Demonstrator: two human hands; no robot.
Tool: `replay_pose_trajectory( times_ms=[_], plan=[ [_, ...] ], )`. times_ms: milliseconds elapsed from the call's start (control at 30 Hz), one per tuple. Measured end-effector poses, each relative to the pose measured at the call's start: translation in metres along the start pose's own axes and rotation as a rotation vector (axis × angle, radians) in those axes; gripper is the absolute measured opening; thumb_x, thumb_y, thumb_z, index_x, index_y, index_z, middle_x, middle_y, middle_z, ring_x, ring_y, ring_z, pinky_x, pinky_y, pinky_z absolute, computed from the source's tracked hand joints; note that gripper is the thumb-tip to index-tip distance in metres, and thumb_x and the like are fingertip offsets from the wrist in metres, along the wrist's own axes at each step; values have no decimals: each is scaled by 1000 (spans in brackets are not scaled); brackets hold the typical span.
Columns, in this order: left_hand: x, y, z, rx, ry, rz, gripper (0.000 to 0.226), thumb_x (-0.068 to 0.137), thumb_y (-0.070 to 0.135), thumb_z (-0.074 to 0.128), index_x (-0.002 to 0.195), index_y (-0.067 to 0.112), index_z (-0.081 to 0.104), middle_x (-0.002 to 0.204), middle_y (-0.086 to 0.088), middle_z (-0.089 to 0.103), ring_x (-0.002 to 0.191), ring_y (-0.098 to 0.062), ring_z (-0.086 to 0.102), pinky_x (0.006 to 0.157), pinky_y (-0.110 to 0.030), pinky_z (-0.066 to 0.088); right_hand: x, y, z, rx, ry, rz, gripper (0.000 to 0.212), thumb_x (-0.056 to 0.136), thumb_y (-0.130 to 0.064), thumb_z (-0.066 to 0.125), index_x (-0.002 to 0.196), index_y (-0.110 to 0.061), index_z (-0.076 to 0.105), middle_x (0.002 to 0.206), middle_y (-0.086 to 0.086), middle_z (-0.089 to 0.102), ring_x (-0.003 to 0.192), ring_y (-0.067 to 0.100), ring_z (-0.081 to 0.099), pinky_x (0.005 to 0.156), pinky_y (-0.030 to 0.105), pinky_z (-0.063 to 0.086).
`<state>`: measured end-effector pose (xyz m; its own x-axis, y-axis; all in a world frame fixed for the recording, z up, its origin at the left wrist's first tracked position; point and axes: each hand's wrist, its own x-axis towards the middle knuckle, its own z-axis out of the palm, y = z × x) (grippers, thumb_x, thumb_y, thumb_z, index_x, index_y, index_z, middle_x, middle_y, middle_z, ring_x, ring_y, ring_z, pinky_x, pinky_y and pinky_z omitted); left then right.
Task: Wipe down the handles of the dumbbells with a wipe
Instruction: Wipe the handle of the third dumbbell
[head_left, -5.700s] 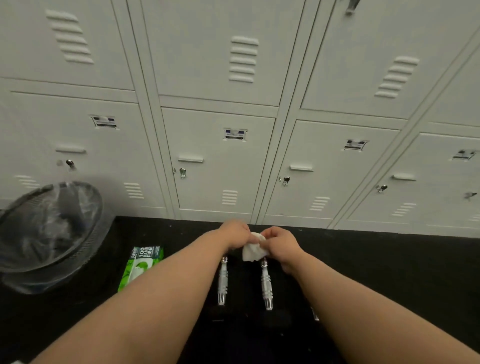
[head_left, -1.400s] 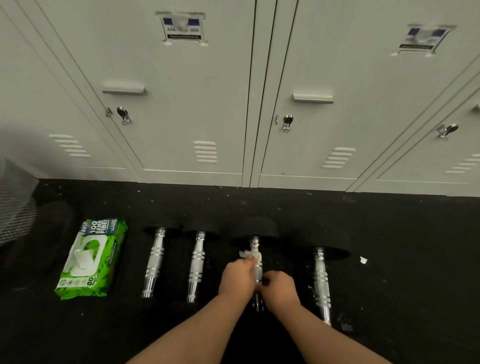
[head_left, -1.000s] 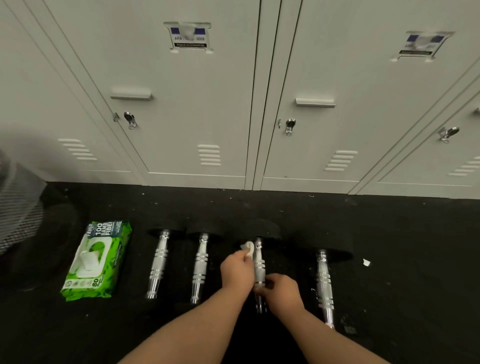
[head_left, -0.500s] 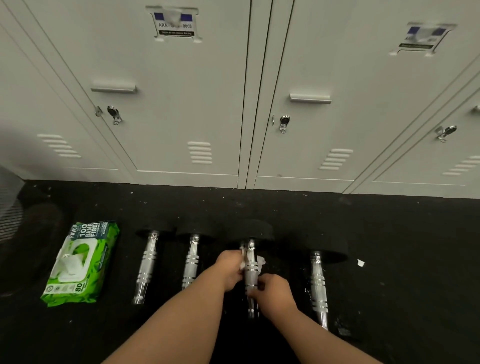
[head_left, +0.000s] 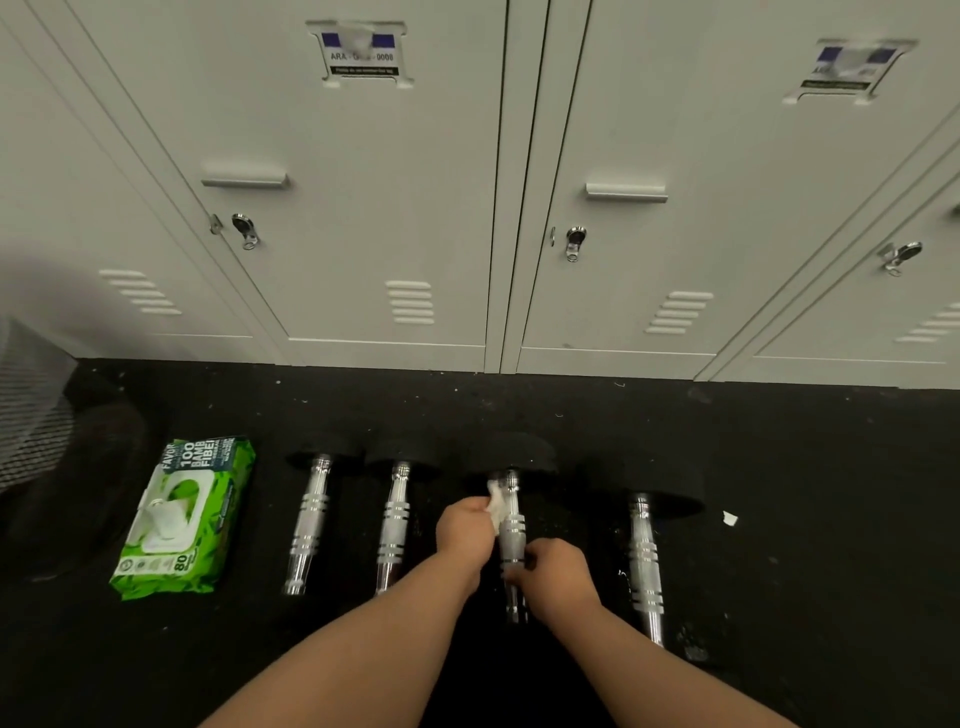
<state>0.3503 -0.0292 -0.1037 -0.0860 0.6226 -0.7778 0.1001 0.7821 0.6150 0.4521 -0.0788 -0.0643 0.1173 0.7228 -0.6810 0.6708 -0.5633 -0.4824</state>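
- Nearest to us, the right hand (head_left: 558, 574) is curled onto the lower part of the third ridged chrome dumbbell handle (head_left: 512, 540), pinning it; we judge it should hold firm so the bar cannot roll under the rubbing.
- Just beyond, the left hand (head_left: 464, 530) pinches a crumpled white wipe (head_left: 496, 503) against the handle's upper left side (how far round it wraps we cannot tell). We would fold it round the bar and work it into the grooves, up to the black rubber end weight (head_left: 511, 449).
- The neighbouring chrome handle on the left (head_left: 393, 525) and the one on the right (head_left: 644, 566) lie near, so strokes should run along the bar, not sideways.
- Further left lie a fourth chrome handle (head_left: 310, 522) and the green pack of wipes (head_left: 182, 519), within reach for a fresh sheet.
- The black floor (head_left: 831, 467) to the right is open apart from a small white scrap (head_left: 730, 517).
- Farthest, the pale grey metal lockers (head_left: 395, 208) wall off the row, leaving only a strip beyond the weights.
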Motion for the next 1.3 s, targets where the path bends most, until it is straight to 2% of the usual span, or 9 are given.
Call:
replay_pose_trajectory(
  times_ms=[133,333,467,533,700,833,1067,1167,1300],
  plan=[
    [5,19,-1,-188,-127,-147,22,95,8,47,87,6,68,86,-14,68,77,-25,63,74,-34,51,1,0,2,15,-2,0,18,83,-23,66,70,-24,54,65,-9,52,57,1,49,46,13,33],
    [24,6,16,-118,-45,-165,35,95,18,40,97,1,70,105,-22,71,90,-30,68,86,-38,55,3,4,3,2,28,3,29,83,-24,66,61,-26,48,63,-9,51,54,1,47,45,14,34],
    [-10,18,13,290,191,116,37,97,23,44,83,-1,70,90,-24,68,92,-35,65,69,-25,43,2,4,3,13,40,-8,26,82,-23,67,63,-25,50,62,-8,51,53,0,47,45,12,33],
    [-26,20,14,442,187,244,29,93,10,46,108,3,70,112,-18,67,109,-32,61,81,-26,45,1,4,2,-7,37,-24,27,84,-23,64,62,-25,49,62,-9,51,54,0,46,44,12,32],
    [-36,20,27,1193,-189,386,53,98,17,44,148,17,29,155,-11,21,140,-30,27,113,-37,28,-5,9,-1,25,20,-49,24,91,-12,49,72,-22,59,68,-7,58,63,3,53,53,13,40],
    [-41,17,16,1553,-172,512,56,96,9,47,148,7,26,156,-12,13,144,-37,5,117,-45,20,-8,19,-7,41,-18,-86,15,81,-19,67,94,-18,73,73,-10,66,76,6,63,64,15,42],
    [-36,23,-7,1286,-387,575,59,90,7,47,145,25,35,161,-5,10,147,-29,18,116,-36,27,-15,5,-25,174,366,-169,36,91,-5,47,123,-15,61,120,0,62,105,10,56,87,13,36],
    [-45,27,-22,901,-230,671,43,87,4,47,128,17,53,151,2,34,139,-16,35,110,-19,26,-8,3,-20,134,284,-235,38,91,-6,46,124,-18,59,120,1,63,101,9,58,81,10,40],
    [-44,17,-28,722,71,567,40,86,7,49,125,15,53,133,-1,51,122,-19,52,99,-21,38,1,3,-7,-246,362,-368,41,86,-21,51,127,-23,58,124,-3,57,107,23,59,87,35,50]
  ],
)
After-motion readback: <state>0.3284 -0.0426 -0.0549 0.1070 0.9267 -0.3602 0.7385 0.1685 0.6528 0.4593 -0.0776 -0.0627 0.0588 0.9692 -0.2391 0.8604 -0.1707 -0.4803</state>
